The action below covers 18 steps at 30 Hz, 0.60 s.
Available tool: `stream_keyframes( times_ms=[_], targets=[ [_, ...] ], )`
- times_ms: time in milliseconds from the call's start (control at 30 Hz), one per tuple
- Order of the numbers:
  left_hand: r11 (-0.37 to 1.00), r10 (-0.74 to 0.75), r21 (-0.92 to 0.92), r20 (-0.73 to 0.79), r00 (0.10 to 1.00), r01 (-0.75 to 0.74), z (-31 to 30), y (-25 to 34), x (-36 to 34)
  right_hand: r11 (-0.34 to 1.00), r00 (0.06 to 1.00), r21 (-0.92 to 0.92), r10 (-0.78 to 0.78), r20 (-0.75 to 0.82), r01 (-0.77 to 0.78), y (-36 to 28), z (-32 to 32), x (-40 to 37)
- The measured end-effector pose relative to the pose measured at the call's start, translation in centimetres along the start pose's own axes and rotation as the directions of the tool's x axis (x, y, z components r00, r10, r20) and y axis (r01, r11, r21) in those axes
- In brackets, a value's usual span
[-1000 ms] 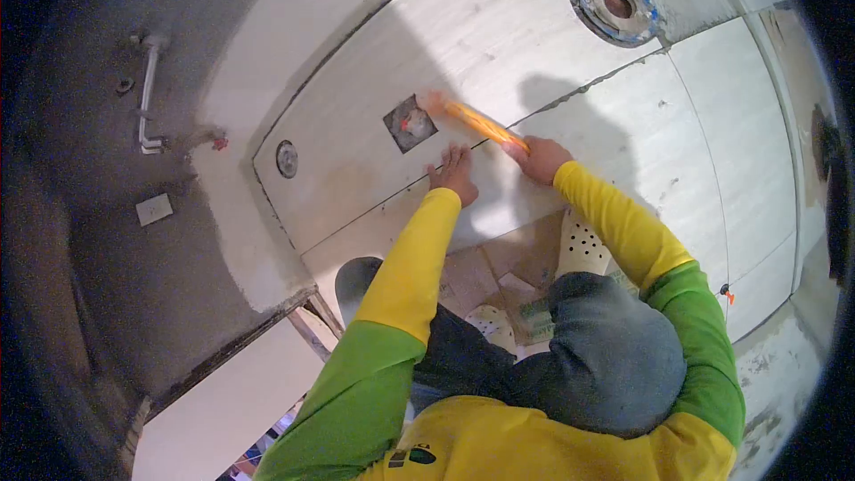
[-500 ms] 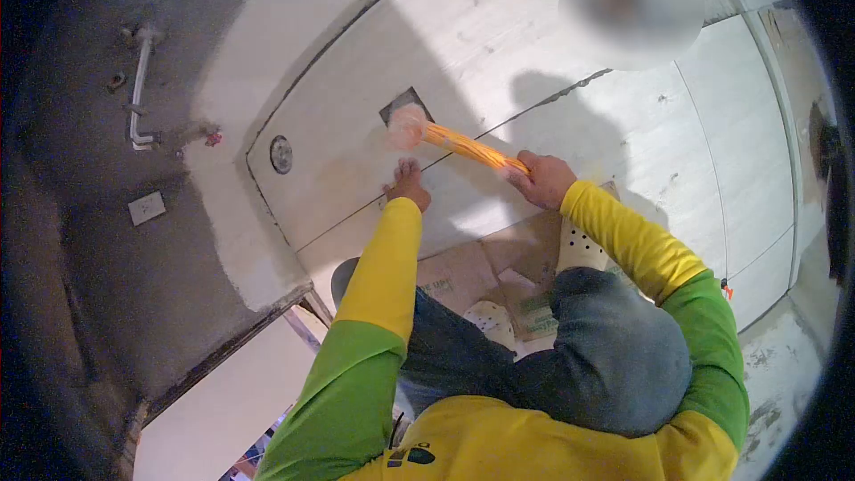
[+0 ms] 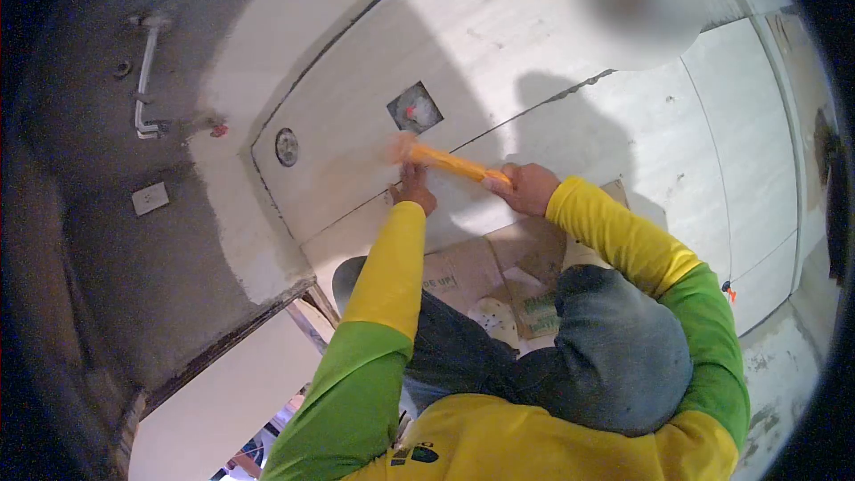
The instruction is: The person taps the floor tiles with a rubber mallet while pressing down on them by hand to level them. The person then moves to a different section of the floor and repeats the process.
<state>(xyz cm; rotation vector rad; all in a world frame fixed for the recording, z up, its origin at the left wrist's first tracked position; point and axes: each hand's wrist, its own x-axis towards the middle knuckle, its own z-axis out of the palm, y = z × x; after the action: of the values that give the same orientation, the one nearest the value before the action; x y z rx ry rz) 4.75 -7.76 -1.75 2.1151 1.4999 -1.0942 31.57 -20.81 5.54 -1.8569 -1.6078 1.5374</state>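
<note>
My right hand (image 3: 532, 189) is wrapped round the orange handle of a mallet (image 3: 459, 167). The mallet's head, smeared by motion, is low over the pale floor tile (image 3: 347, 138), overlapping the fingertips of my left hand (image 3: 415, 194) in this view. That left hand rests on the tile close to a thin joint, its fingers stretched forward and partly hidden by the mallet. Just beyond the mallet head, a square cutout (image 3: 415, 109) in the tile shows a grey recess with a small red spot in it.
Left of the cutout is a round drain (image 3: 286, 148). Cardboard (image 3: 463, 269) lies under my feet. On the grey wall are a white pipe (image 3: 144, 89) and a white outlet plate (image 3: 150, 199). A small orange clip (image 3: 730, 292) stands at a tile joint on the right.
The mallet head has come down and toward me, off the square cutout and over my left fingertips. My right hand has shifted slightly left; my left hand has stayed nearly in place.
</note>
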Motion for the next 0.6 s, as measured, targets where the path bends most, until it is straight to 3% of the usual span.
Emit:
stream_keyframes(
  times_ms=[167, 267, 333, 433, 533, 600],
  targets=[
    [0.998, 0.018, -0.06, 0.008, 1.0, -0.017, -1.4, 0.6, -1.1, 0.998, 0.999, -0.056, 0.022, -0.041, -0.025, 1.5, 1.3, 1.2],
    [1.0, 0.001, -0.027, 0.0, 1.0, -0.001, -1.6, 0.6, -1.2, 0.993, 0.994, -0.035, 0.111, -0.011, -0.111, 1.4, 1.1, 0.9],
    [1.0, 0.001, 0.0, 0.087, 0.996, -0.001, -1.9, 0.7, -1.1, 0.999, 0.999, 0.046, 0.016, -0.036, -0.015, 0.1, 0.4, -1.4],
    [1.0, -0.006, -0.031, 0.033, 0.999, 0.007, -1.8, 0.9, -1.2, 0.998, 0.995, -0.038, 0.043, -0.084, -0.046, 1.3, 1.8, 0.1],
    [0.997, 0.002, -0.079, 0.028, 1.0, 0.0, -2.4, 1.0, -2.1, 1.0, 1.0, 0.008, 0.0, -0.028, 0.0, 0.0, -0.2, -0.1],
    [0.999, 0.004, -0.051, 0.089, 0.996, 0.0, -2.6, 0.5, -2.2, 1.0, 1.0, 0.014, -0.002, -0.013, 0.002, -0.5, 1.1, -1.0]
  ],
)
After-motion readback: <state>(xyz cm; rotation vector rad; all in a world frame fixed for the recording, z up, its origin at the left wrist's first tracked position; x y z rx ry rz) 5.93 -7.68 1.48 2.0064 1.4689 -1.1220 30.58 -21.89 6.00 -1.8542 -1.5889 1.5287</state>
